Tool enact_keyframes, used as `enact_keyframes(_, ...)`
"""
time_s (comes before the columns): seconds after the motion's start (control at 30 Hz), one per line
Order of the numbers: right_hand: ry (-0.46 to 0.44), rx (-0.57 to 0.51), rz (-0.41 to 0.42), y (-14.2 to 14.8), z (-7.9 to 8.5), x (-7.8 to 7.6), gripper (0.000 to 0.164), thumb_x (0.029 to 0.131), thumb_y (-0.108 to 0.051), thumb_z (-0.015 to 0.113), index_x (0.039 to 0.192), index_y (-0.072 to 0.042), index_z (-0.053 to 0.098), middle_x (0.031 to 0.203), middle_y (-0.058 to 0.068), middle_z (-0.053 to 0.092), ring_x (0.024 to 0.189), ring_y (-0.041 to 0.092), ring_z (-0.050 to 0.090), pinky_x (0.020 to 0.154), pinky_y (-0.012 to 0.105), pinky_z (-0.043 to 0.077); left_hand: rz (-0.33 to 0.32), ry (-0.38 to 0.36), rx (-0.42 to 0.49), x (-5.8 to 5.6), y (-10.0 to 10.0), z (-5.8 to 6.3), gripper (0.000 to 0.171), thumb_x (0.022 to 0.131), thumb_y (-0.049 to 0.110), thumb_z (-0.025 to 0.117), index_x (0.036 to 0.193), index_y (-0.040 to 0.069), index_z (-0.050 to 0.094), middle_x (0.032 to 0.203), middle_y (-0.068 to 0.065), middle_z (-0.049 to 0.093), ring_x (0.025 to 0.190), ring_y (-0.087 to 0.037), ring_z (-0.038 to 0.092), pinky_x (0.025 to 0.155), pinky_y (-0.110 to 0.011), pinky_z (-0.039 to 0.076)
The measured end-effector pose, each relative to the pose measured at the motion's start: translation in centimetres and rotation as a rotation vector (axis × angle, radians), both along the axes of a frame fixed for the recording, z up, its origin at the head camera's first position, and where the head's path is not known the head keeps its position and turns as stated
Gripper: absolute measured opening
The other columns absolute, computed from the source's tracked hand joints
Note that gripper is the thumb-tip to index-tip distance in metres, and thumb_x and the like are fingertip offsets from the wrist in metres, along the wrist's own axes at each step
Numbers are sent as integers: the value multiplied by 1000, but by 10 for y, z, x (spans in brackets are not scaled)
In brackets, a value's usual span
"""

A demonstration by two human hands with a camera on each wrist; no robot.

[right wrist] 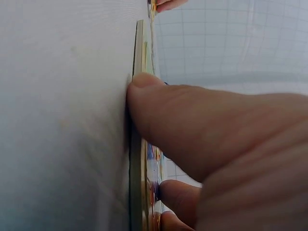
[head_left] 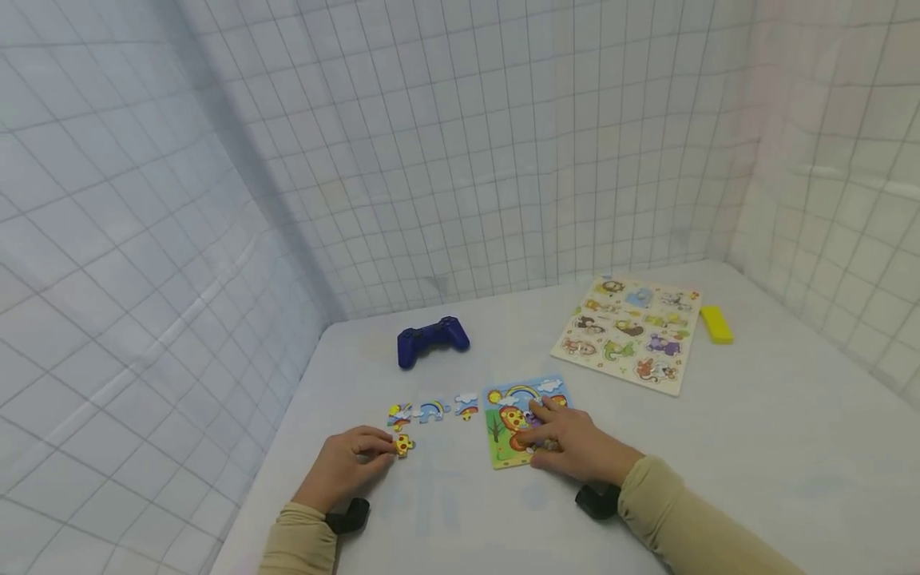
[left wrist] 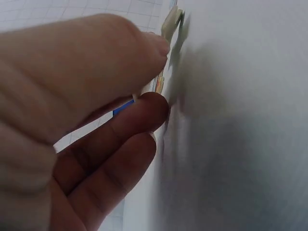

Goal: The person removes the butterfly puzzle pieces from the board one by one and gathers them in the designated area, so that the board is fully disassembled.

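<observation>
Pinching at the left edge of a yellow piece [head_left: 404, 446], the left hand [head_left: 352, 463] has its thumb and forefinger drawn nearly together, the other fingers bent. Whether that piece lies flat on the table [head_left: 460, 527] or is slightly raised, I cannot tell. It sits just beyond the fingertips, right below the left piece [head_left: 399, 414] of a short row. Beside that one come a middle piece [head_left: 432, 410], close by, and a right piece [head_left: 466, 406], just left of the picture board [head_left: 501, 452].

The right hand [head_left: 571, 439] rests on this board with fingers spread and fairly relaxed, gripping nothing; its thumb touches the near edge. A rainbow and sun show on the board; the hand covers its lower right part.

Farther back, the animal board [head_left: 585, 361] holds rows of animal shapes. A yellow block [head_left: 716, 324] lies beside its right edge, and a blue controller [head_left: 433, 339] lies behind the row.
</observation>
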State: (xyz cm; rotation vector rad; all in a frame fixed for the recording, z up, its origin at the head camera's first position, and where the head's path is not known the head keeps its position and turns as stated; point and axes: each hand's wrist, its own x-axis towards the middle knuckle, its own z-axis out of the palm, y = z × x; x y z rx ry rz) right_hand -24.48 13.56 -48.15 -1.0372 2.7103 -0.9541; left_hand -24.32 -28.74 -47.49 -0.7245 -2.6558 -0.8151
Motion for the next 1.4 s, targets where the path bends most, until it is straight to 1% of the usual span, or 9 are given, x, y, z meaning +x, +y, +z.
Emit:
enact_keyframes(0.33,-1,-1,-14,4,3,4,36,99,-34,69,134,-25,71,160,26,38,151,55,22,107,80,24,-25,92,-222,0,8,4,12,82,11,86,91,19,83,101,8,78,97,-18,72,88,-39,57)
enact_keyframes(0.5,-5,-2,-5,3,4,6,36,99,-34,68,134,-24,71,160,26,38,151,55,21,108,80,23,23,196,-153,3,15,3,20,75,17,93,91,20,82,103,6,77,96,-16,69,83,-41,55)
enact_keyframes(0.63,-7,5,-3,2,4,6,36,99,-34,68,134,-24,70,160,26,38,151,56,21,109,80,23,-2,304,-32,4,44,7,20,75,17,92,90,19,78,96,6,71,88,-12,65,76,-37,53)
enact_keyframes(0.77,-16,1,-12,2,2,4,37,99,-35,70,133,-23,71,160,25,39,150,55,23,111,77,24,-68,88,52,1,101,13,11,90,16,80,99,16,73,96,7,68,86,-6,65,74,-28,56)
enact_keyframes(0.83,-19,-5,-17,2,1,2,37,98,-35,70,133,-23,71,160,24,40,151,53,24,113,75,26,-89,-57,82,-4,130,16,14,96,16,73,109,12,72,103,2,70,92,-8,66,78,-26,57)
enact_keyframes(0.93,-8,-17,-12,2,0,0,37,98,-36,71,132,-22,72,160,22,41,150,52,27,113,72,30,-109,-179,104,-16,166,19,22,100,15,68,120,6,68,111,-7,70,99,-16,68,83,-26,58)
enact_keyframes(1.07,16,-40,-6,1,-3,-2,37,97,-35,72,130,-19,73,158,23,43,148,55,28,112,73,31,-84,-214,67,-31,194,10,20,99,12,68,116,3,71,110,-9,66,99,-19,69,84,-27,58)
enact_keyframes(1.27,40,-81,-36,-2,-6,0,37,100,-32,68,132,-15,72,155,23,47,147,56,29,110,78,27,14,-191,50,-39,203,-11,11,92,11,75,102,8,76,103,-2,63,91,-13,63,80,-28,55)
enact_keyframes(1.4,6,-238,-222,1,-6,1,46,102,-24,64,146,-10,58,154,16,52,146,44,40,115,67,32,5,-159,82,-39,205,-16,7,93,13,75,100,10,77,102,0,63,89,-11,61,80,-28,53)
